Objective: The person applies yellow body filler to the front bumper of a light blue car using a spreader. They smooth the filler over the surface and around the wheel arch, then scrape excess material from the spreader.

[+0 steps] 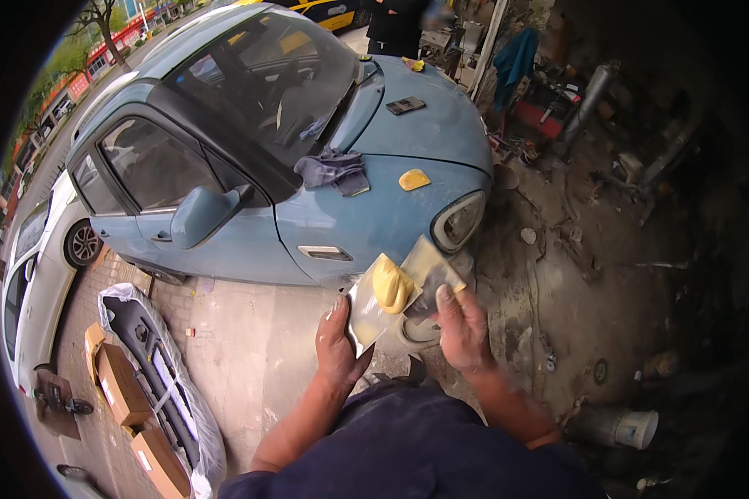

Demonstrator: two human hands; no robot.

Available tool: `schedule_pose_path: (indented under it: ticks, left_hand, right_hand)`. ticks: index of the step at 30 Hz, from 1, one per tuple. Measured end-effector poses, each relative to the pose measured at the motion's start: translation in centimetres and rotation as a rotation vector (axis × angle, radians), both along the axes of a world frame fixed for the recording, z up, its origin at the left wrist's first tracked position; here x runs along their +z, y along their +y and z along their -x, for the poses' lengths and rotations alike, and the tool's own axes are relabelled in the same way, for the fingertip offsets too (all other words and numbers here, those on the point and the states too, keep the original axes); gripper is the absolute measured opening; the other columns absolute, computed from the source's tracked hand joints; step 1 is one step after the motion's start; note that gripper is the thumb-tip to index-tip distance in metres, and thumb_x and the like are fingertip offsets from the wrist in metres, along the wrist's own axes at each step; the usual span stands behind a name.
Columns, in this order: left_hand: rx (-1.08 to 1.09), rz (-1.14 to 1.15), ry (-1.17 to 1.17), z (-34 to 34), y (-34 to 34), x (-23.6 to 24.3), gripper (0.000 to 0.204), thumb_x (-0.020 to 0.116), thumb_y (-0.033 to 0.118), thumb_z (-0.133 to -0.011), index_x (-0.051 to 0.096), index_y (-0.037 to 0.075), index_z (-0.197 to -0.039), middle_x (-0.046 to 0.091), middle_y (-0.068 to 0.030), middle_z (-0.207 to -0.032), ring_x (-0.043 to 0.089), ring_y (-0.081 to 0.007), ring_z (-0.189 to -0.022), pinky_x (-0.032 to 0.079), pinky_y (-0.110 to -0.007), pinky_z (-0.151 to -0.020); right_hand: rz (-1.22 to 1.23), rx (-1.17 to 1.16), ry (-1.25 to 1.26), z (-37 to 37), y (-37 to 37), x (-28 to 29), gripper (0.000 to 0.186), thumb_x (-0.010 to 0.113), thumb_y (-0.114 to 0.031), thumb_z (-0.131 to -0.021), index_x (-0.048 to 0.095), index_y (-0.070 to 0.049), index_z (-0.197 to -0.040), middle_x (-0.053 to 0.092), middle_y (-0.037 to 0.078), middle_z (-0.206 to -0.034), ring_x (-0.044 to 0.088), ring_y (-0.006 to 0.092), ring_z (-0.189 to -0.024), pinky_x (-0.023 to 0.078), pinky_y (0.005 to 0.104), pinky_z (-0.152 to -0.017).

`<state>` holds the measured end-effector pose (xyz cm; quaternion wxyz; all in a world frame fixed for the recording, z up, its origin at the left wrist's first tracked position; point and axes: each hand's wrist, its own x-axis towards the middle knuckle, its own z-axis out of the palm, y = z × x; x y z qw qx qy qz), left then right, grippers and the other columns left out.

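My left hand point(337, 341) grips a flat silvery plate point(368, 320) carrying a thick mound of yellow paste point(391, 283). In my right hand point(462, 328) is a thin scraper point(431, 262) with yellow smears, pinched under the thumb; its edge meets or overlaps the plate beside the paste. Both are held in front of a light blue car point(324, 216). On its front lie a crumpled grey-purple cloth point(329, 173), a yellow pad or patch point(414, 180) and a dark phone-like item point(405, 106).
A white car point(42, 249) stands left. Lower left are cardboard boxes point(123, 382) and a plastic-wrapped black bumper-like part point(154, 349). Right are a dusty floor point(528, 274) with clutter, a metal cylinder point(591, 100) and a bucket point(632, 428). A person in dark clothing point(391, 29) stands behind the blue car.
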<state>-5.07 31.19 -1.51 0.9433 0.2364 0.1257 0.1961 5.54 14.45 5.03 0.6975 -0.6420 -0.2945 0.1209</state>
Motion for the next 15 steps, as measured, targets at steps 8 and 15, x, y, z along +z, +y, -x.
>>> schedule_pose_path:
  ticks: [8, 15]
  left_hand:
    - [0.048, 0.079, 0.068, 2.1, 1.7, -2.4, 0.044, 0.059, 0.042, -0.116, 0.067, 0.003, -0.134, 0.077, -0.0098, -0.126, 0.075, -0.0238, -0.115, 0.058, -0.040, -0.105]
    - [0.056, 0.228, 0.131, 3.9, 2.8, -6.0, 0.053, 0.048, 0.044, -0.119, 0.060, 0.002, -0.150, 0.072, -0.0146, -0.142, 0.071, -0.0303, -0.128, 0.054, -0.047, -0.114]
  right_hand:
    - [0.455, 0.014, -0.274, 0.1, -2.6, -8.9, 0.034, 0.057, -0.016, -0.116, 0.066, 0.001, -0.145, 0.075, 0.020, -0.120, 0.074, 0.0275, -0.101, 0.057, 0.0376, -0.089]
    - [-0.265, -0.329, 1.054, 1.2, -9.8, -19.8, 0.038, 0.056, -0.026, -0.116, 0.063, -0.002, -0.146, 0.071, 0.011, -0.138, 0.068, 0.0246, -0.127, 0.052, 0.0416, -0.112]
